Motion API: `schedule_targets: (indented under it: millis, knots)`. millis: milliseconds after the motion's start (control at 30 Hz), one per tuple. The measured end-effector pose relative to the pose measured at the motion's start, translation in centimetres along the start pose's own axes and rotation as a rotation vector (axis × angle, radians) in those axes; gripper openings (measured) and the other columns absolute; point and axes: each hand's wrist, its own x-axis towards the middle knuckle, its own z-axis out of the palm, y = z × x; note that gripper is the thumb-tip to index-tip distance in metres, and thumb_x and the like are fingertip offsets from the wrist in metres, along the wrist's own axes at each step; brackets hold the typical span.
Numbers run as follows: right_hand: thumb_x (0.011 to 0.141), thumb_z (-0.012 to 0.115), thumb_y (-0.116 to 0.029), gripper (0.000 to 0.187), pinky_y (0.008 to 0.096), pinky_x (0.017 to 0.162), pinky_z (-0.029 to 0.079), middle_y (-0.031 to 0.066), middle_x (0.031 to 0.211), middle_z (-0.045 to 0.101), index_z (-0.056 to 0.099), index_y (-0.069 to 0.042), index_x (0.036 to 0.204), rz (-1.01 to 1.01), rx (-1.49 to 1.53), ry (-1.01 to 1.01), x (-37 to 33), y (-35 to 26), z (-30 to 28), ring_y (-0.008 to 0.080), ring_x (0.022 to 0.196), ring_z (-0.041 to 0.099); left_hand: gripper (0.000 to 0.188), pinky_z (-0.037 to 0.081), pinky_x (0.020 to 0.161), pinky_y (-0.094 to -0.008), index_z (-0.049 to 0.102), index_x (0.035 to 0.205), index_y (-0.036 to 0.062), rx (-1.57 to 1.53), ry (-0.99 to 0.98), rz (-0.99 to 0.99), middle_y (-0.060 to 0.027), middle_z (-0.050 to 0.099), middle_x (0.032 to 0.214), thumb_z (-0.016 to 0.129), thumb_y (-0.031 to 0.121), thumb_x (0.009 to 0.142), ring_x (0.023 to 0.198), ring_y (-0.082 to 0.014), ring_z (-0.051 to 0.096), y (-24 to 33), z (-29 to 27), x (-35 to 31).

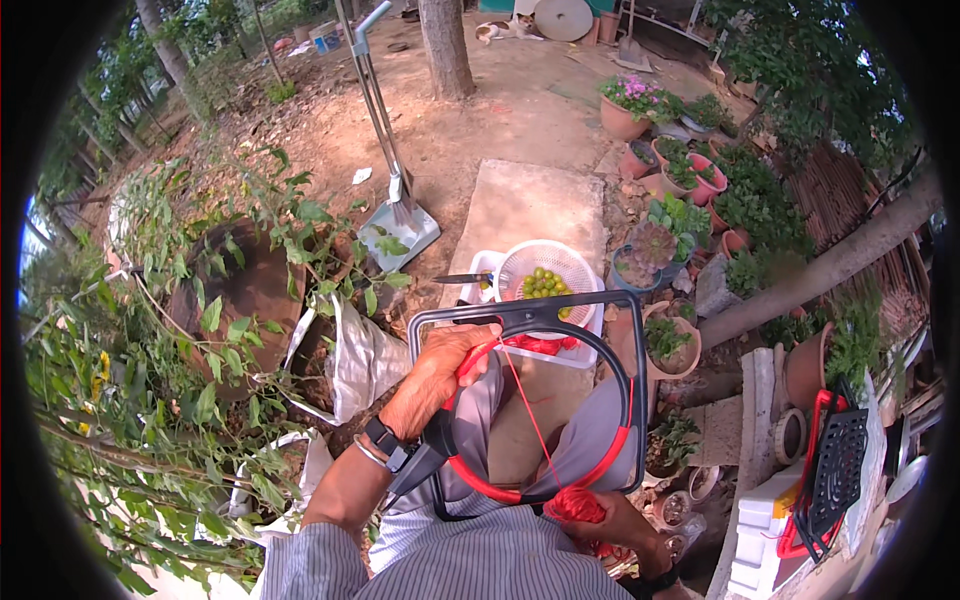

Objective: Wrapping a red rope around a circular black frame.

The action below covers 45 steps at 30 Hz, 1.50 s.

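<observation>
1. Diagonally, a red strand (pixel 525 400) runs from beside the left hand (pixel 447 352) across the opening of a ring (pixel 623 455), down and rightward to a soft ball of red cord (pixel 578 504); the right hand (pixel 625 524) is the nearer one to that ball, by the ring's lower edge.
2. Around the ring stands a smooth, round-cornered black frame (pixel 600 299), held over the lap; parts of the ring are red, the rest dark.
3. The left fingers close round the ring's upper left; the right ones curl about the ball, tips mostly hidden.
4. Beyond, a white lattice basket (pixel 508 262) holds round green fruit (pixel 545 284).
5. Farther out lies a flat, pale slab (pixel 530 205).
</observation>
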Motion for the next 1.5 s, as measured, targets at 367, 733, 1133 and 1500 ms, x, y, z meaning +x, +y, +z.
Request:
schedule_targets:
  millis: [367, 733, 1133, 1500]
  knots:
    - [0.082, 0.072, -0.014, 0.033, 0.0241, 0.058, 0.046, -0.0006, 0.077, 0.06, 0.059, -0.002, 0.11, -0.123, 0.222, 0.365, 1.1, -1.4, -1.4, 0.0059, 0.066, 0.055, 0.011, 0.028, 0.034, -0.0218, 0.066, 0.078, 0.0007, 0.139, 0.095, 0.215, -0.0031, 0.056, 0.053, 0.066, 0.011, 0.082, 0.036, -0.0077, 0.041, -0.4, 2.0, -1.5]
    - [0.087, 0.058, -0.011, 0.038, 0.0411, 0.093, 0.048, 0.0075, 0.105, 0.059, 0.047, -0.006, 0.123, -0.149, 1.143, -0.006, 9.1, -1.4, 0.7, 0.0215, 0.101, 0.059, 0.005, 0.038, 0.054, -0.0181, 0.066, 0.083, 0.0016, 0.386, 0.097, 0.594, 0.0065, 0.057, 0.067, 0.068, 0.006, 0.082, 0.061, 0.0001, 0.046, -1.2, 4.0, -5.2]
    - [0.084, 0.064, 0.001, 0.038, 0.0274, 0.092, 0.046, 0.0071, 0.114, 0.062, 0.053, -0.003, 0.12, -0.526, 0.624, 0.322, 15.8, -7.1, -0.9, 0.0137, 0.105, 0.058, 0.023, 0.05, 0.058, -0.0324, 0.068, 0.097, 0.0029, 0.737, 0.338, 0.82, -0.0145, 0.068, 0.074, 0.067, 0.021, 0.082, 0.064, -0.0236, 0.067, -2.3, 4.5, -5.8]
    - [0.083, 0.063, 0.001, 0.011, 0.0316, 0.075, 0.051, 0.0035, 0.092, 0.064, 0.061, -0.006, 0.092, -0.692, 0.194, 0.53, 25.1, -6.7, -1.5, 0.0146, 0.081, 0.06, 0.055, 0.048, 0.055, -0.0415, 0.052, 0.124, 0.0011, 0.896, 0.508, 0.804, -0.0195, 0.065, 0.071, 0.068, 0.033, 0.082, 0.061, -0.0357, 0.064, -2.0, 5.3, -7.1]
